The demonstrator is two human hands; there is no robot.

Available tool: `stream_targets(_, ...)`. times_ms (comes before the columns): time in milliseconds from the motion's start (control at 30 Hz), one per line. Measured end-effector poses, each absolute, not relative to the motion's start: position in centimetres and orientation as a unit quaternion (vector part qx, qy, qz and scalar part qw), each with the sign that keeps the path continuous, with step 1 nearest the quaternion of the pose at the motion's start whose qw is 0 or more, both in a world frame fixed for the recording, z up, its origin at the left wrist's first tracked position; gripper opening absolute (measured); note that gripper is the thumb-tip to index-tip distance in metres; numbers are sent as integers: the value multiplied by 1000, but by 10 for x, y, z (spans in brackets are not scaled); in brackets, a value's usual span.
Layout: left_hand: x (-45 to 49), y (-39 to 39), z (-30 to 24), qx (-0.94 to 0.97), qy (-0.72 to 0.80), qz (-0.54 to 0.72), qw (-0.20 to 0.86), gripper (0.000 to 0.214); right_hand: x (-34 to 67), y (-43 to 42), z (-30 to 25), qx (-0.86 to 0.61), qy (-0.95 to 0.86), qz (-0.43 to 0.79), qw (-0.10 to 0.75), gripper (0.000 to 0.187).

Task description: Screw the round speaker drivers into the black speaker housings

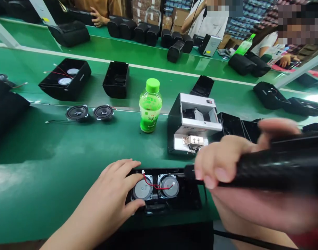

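Observation:
Low in the middle lies a black speaker housing (190,199) with two round speaker drivers (168,186) set in it, their backs up. Red wires with a white plug (143,172) run across the drivers. My left hand (119,189) grips the housing's left end, thumb at the near side and fingers on the far side. In my right hand (221,161) is a black electric screwdriver (276,166), lying almost level, its fingers wrapped round the front part. Its thin bit points left over the right driver's far edge; whether it touches a screw I cannot tell.
A silver-black screw feeder (198,118) stands behind my right hand, beside a green-capped bottle (150,107). Two loose drivers (103,112) lie left of it. Further back are open housings (116,80) and black speakers (67,33). People sit across the green bench (70,142).

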State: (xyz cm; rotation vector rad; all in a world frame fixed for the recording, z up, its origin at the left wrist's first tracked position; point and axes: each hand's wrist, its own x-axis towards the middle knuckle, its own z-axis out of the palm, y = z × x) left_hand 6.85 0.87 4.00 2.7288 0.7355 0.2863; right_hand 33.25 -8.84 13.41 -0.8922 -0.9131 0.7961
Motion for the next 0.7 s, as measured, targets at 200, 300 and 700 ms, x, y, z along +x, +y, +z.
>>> stream_targets(200,76,10,51,944,247,101,196,46,297,-54,100,-334,-410,431,731,65)
stream_targets(300,79,7,56,942,246,103,205,45,294,-48,93,-342,-413,446,717,63)
stream_targets(700,80,6,55,934,256,91,232,40,290,-43,81,-349,-445,419,710,61)
